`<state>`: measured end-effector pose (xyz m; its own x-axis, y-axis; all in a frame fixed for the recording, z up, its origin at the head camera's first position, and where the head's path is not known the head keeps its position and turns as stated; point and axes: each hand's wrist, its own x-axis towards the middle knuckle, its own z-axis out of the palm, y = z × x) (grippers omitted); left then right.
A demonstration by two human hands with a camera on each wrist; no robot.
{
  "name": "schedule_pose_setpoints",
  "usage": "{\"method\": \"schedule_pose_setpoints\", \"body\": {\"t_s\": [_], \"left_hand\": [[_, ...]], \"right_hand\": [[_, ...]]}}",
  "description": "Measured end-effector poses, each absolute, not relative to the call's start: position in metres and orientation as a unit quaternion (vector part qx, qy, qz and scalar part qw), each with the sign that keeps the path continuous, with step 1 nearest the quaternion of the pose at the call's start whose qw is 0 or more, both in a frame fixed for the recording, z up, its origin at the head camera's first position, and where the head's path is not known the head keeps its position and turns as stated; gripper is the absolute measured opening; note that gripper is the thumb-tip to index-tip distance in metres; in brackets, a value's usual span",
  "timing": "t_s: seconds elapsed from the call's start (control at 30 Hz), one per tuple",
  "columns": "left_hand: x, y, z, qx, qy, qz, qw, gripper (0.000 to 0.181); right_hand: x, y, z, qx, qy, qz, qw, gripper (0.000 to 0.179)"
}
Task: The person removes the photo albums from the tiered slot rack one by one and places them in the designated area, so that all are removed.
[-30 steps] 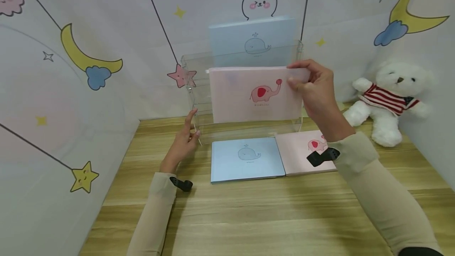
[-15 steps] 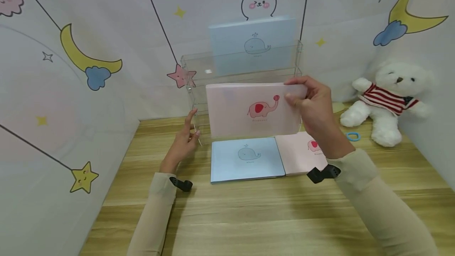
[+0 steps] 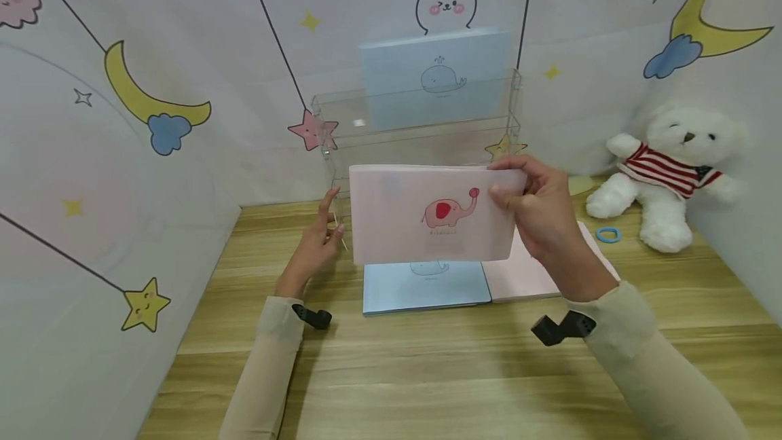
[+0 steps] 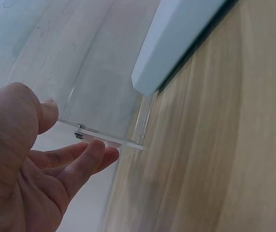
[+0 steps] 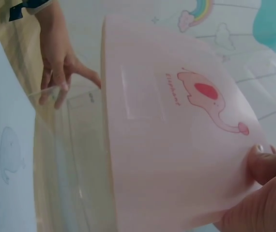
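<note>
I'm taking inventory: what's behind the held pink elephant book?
In the head view: a clear rack holding an upper blue book; below, a flat blue book and pink book. The held book hides the rack's lower middle and flat books' far parts.

Light glints off a smooth, glossy pink booklet (image 5: 143,159) and clear plastic rack (image 3: 421,127); the tabletop (image 3: 427,372) shows wood grain, the teddy bear (image 3: 667,172) fluffy plush

Table (image 3: 397,379): wood-grain top, yellowish brown with darker streaks. Back wall (image 3: 256,168), behind its back edge, is white, printed with a winking rabbit (image 3: 447,12) and dark cords (image 3: 269,19). Left wall (image 3: 79,372), beside its left edge, bears a yellow star (image 3: 144,304). Right wall (image 3: 760,223): white, beside its right edge. Light is soft; tabletop shadows are faint.
</note>
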<state>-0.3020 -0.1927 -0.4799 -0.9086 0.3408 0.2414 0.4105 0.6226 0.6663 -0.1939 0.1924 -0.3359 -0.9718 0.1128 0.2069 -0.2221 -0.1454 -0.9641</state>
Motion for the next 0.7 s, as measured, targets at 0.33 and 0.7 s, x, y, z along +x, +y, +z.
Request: {"method": "schedule_pose_setpoints", "body": {"t_s": [0.33,0.7], "left_hand": [[-0.302,-0.193,-0.479,-0.206,-0.901,-0.38,0.042,0.081],[-0.302,-0.193,-0.479,-0.218,-0.896,-0.383,0.049,0.08]], "right_hand": [[-0.176,0.19,-0.351,0.032,-0.663,0.745,0.07,0.044],[-0.166,0.189,-0.368,0.014,-0.66,0.751,0.027,0.044]]}}
